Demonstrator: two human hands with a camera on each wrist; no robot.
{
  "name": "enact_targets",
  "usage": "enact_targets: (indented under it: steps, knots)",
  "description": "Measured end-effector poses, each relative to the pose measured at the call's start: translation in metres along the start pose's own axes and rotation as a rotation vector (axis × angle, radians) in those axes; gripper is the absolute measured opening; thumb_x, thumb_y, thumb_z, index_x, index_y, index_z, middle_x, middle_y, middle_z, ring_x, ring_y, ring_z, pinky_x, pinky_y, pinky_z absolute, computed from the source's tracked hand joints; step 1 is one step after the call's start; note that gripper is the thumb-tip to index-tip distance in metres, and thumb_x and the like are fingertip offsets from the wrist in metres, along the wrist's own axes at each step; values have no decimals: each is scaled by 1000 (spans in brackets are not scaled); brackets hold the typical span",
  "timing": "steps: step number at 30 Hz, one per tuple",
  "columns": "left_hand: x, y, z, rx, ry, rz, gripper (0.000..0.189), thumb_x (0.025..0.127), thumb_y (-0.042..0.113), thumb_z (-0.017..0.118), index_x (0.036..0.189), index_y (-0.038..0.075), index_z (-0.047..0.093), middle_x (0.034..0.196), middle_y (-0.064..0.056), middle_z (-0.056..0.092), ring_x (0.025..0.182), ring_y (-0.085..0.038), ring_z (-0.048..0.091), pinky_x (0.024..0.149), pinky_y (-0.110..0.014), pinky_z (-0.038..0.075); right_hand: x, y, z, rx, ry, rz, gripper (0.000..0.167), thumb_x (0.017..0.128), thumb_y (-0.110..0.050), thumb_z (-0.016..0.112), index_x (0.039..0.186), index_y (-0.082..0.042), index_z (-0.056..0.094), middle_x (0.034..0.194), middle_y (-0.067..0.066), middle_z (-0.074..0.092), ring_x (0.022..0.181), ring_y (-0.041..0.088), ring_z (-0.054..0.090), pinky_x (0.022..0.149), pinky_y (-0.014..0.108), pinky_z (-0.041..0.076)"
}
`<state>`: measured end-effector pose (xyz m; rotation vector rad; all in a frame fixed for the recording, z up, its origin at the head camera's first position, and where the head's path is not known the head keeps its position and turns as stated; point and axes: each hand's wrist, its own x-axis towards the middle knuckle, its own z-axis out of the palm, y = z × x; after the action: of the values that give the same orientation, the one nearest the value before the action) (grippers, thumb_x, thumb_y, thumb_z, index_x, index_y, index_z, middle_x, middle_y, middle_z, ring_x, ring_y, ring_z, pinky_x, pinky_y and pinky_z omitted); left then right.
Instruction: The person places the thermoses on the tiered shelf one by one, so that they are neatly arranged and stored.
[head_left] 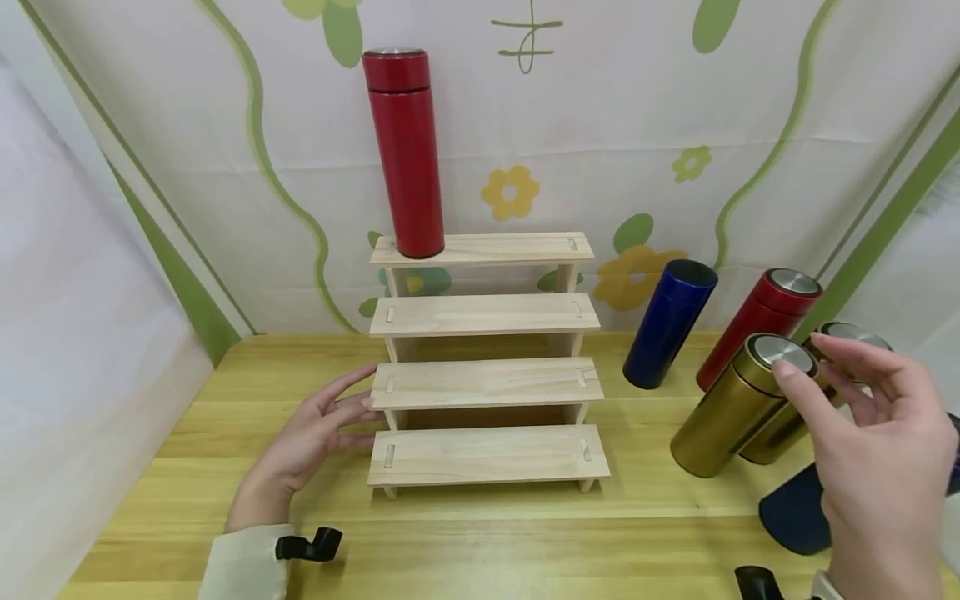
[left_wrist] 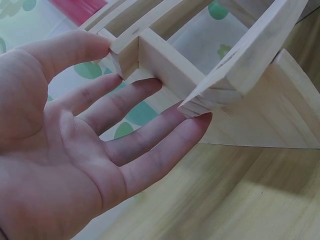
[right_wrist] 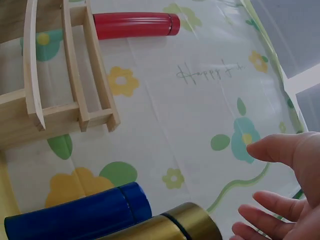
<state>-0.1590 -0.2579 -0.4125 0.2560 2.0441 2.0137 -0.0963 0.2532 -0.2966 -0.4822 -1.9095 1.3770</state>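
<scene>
A four-tier wooden step shelf [head_left: 487, 383] stands on the table. My left hand [head_left: 318, 433] touches its left side, with thumb and fingers extended against the board ends in the left wrist view. On the top tier, toward the left end, a red thermos [head_left: 408, 158] stands upright. My right hand [head_left: 885, 442] hovers by the lid of a gold thermos [head_left: 723, 417], thumb and fingers spread. The right wrist view shows a gap between that hand [right_wrist: 295, 190] and the gold thermos [right_wrist: 190, 222]. A second gold thermos [head_left: 768, 442] is partly hidden behind the first.
Right of the shelf stand a blue thermos [head_left: 667, 325] and another red thermos [head_left: 761, 325]. A dark blue thermos [head_left: 798, 508] is mostly covered by my right hand. A flower-print cloth [head_left: 315, 125] hangs behind the wooden table [head_left: 525, 550].
</scene>
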Motion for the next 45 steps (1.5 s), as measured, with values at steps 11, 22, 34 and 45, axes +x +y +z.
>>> enact_targets:
  steps: [11, 22, 34, 45]
  knots:
    - [0, -1, 0, -1, 1, 8, 63, 113, 24, 56, 170, 15, 31, 161, -18, 54, 126, -21, 71, 99, -49, 63, 16, 18, 10, 265, -22, 108, 62, 88, 9, 81, 141, -16, 61, 134, -10, 62, 134, 8, 56, 116, 10, 41]
    - [1, -1, 1, 3, 7, 10, 63, 113, 23, 56, 170, 15, 31, 161, -19, 54, 125, -21, 71, 100, -50, 62, 25, 33, 18, 331, -12, 269, 78, 81, 11, 87, 145, -21, 55, 136, -10, 60, 123, 7, 57, 94, 6, 50]
    - [0, 0, 1, 10, 2, 10, 62, 114, 24, 55, 170, 14, 31, 159, -13, 58, 125, -20, 71, 100, -49, 63, 26, 50, 22, 233, -48, 378, 79, 81, -3, 94, 144, -27, 53, 130, -16, 57, 117, 5, 54, 82, 5, 47]
    - [0, 0, 2, 6, 4, 8, 63, 113, 23, 56, 170, 15, 31, 158, -11, 58, 125, -20, 70, 99, -47, 63, 27, 52, 22, 230, -48, 376, 76, 79, -4, 95, 138, -30, 53, 126, -16, 57, 113, 4, 54, 78, 4, 48]
